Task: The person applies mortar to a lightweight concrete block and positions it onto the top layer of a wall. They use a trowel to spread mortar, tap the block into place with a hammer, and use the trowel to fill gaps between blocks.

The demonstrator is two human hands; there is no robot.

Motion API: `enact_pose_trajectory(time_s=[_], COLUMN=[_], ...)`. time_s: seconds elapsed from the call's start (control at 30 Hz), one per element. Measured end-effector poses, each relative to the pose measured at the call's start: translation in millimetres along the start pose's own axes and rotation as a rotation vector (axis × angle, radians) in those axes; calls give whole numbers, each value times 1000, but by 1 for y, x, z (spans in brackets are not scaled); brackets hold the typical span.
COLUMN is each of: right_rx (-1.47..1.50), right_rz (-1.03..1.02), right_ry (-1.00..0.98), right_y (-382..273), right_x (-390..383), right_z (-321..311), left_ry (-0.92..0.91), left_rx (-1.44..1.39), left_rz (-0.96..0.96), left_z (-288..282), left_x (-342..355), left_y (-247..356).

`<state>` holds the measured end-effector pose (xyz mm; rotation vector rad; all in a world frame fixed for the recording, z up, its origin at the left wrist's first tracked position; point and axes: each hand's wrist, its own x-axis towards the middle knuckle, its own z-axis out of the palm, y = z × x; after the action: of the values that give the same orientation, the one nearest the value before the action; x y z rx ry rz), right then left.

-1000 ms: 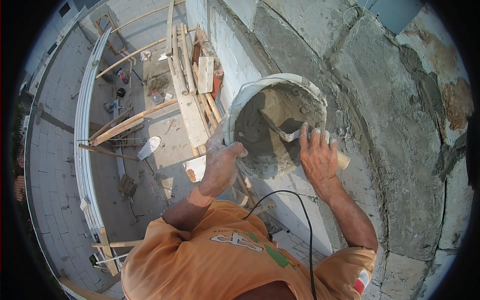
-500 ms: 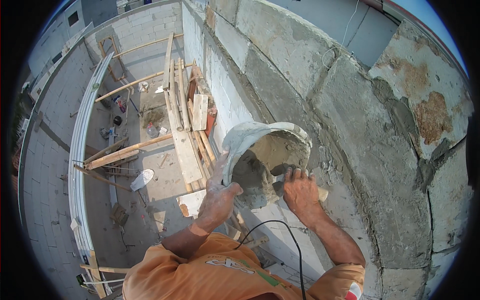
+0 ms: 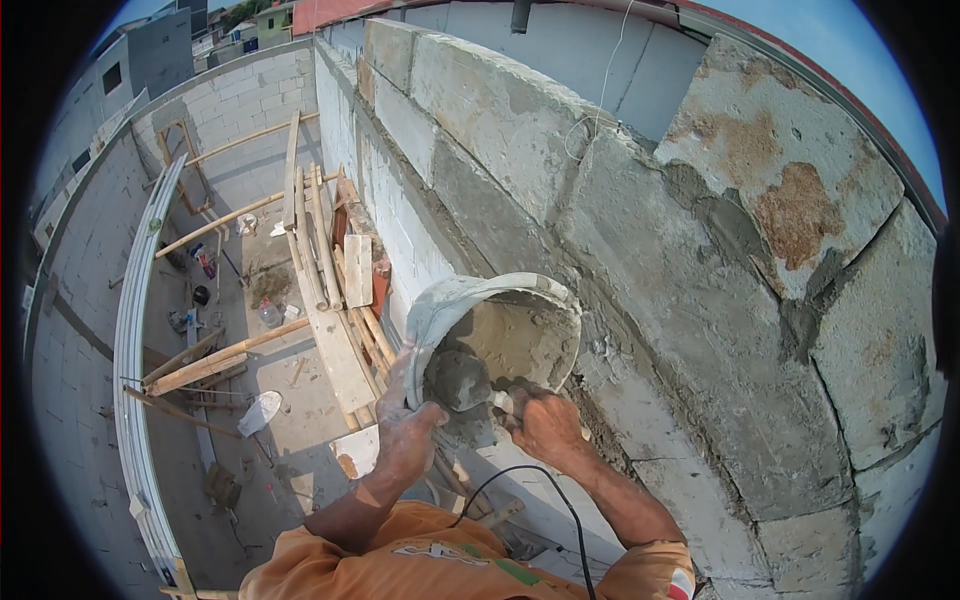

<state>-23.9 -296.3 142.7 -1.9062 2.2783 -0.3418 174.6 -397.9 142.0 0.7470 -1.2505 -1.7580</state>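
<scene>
My left hand (image 3: 405, 435) is closed on the near left rim of a white, mortar-smeared bucket (image 3: 432, 312), its thumb at the near edge. The bucket tilts with its mouth toward me, close against the block wall (image 3: 660, 290). Grey-brown wet mortar (image 3: 520, 335) coats its inside. A trowel (image 3: 460, 382) has its rounded, mortar-covered blade inside the bucket's mouth. My right hand (image 3: 548, 428) is wrapped around the trowel's handle at the near right side of the rim. The bucket's underside and outer far side are hidden.
Mortar seams run along the wall, and a rust-stained block (image 3: 790, 190) stands on its top at right. Down to the left lie a plank (image 3: 338, 365), bamboo poles (image 3: 230, 355) and long metal profiles (image 3: 133, 330). A black cable (image 3: 545, 468) loops before my chest.
The view has shifted, so the wall and bucket appear farther left. My right hand has drawn nearer to me, and the trowel blade now shows more plainly in the bucket. My left hand keeps its hold.
</scene>
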Motion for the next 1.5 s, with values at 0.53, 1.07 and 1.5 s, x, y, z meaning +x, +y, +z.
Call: enact_pose_trajectory(time_s=[0.53, 1.07, 1.5], right_rx=[552, 437, 914], right_rz=[261, 406, 274], right_ry=[19, 353, 838], right_y=[-9, -25, 15], right_x=[-36, -114, -196], right_z=[-70, -233, -320], left_ry=[80, -4, -133], left_rx=[-496, -571, -575], left_rz=[-105, -264, -304], left_z=[10, 3, 37], left_x=[12, 25, 3], left_y=[18, -5, 5])
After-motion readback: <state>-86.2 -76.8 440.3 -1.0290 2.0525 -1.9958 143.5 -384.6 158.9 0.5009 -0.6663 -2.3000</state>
